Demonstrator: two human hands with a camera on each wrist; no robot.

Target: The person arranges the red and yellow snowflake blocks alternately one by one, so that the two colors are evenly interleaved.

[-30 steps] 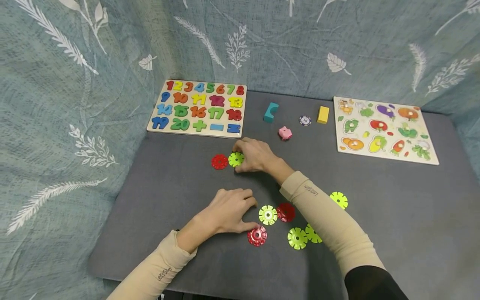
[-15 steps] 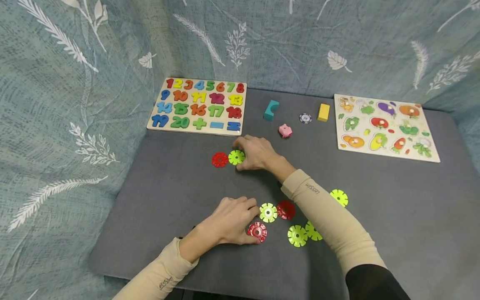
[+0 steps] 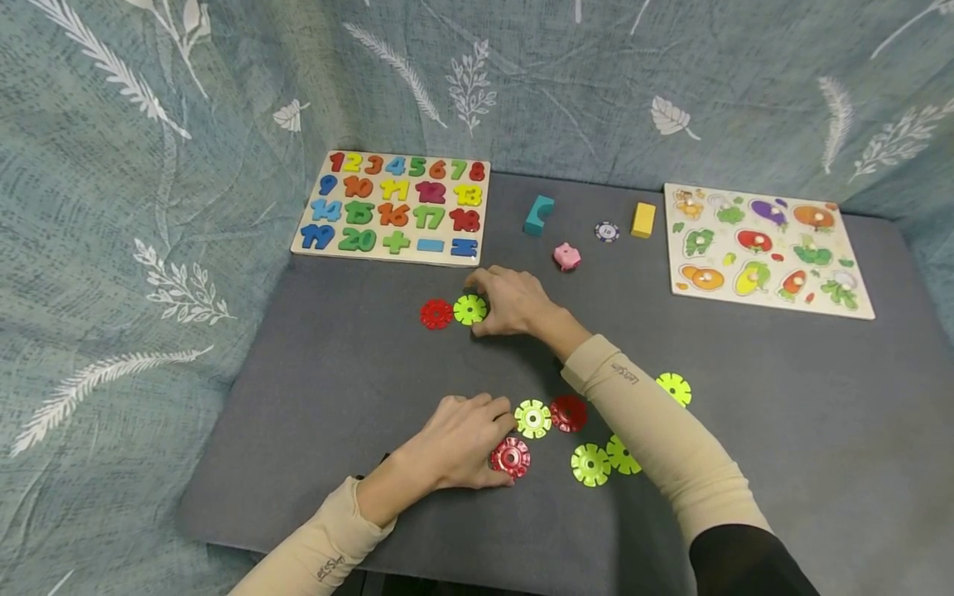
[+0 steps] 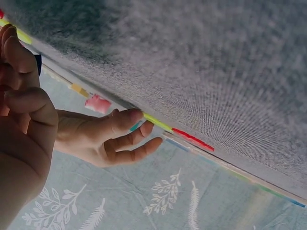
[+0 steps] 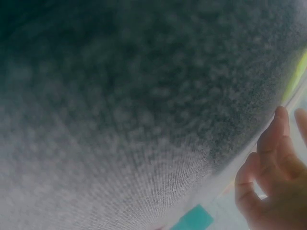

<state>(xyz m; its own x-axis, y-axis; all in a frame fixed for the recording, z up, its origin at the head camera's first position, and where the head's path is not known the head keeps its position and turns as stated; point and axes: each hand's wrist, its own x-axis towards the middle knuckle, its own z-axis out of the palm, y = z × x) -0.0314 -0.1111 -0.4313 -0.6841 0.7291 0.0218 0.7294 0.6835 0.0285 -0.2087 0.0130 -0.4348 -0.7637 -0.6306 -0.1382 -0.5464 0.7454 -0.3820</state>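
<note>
My left hand [image 3: 465, 443] curls its thumb and fingers around a red notched plastic disc [image 3: 510, 458], near the front of the table. Just above that disc lies a yellow-green notched disc [image 3: 532, 419], side by side with a darker red disc [image 3: 569, 414]. Farther back, my right hand [image 3: 510, 302] has thumb and fingers at the edges of another yellow-green disc [image 3: 469, 310]. A flat red disc [image 3: 436, 314] meets its left edge. In the left wrist view the right hand [image 4: 112, 136] shows beyond the left hand, its thumb at the yellow-green disc.
More yellow-green discs [image 3: 590, 465] lie beside and partly under the right forearm. A number puzzle board [image 3: 391, 255] stands at the back left, a vegetable puzzle board [image 3: 768, 302] at the back right. Between them sit a teal block [image 3: 537, 217], pink pig figure [image 3: 566, 257], chip [image 3: 607, 232] and yellow block [image 3: 643, 220].
My left hand has moved slightly toward the front edge, and its thumb has gone from the upper edge of the red disc to below it. The right hand stays at its yellow-green disc.
</note>
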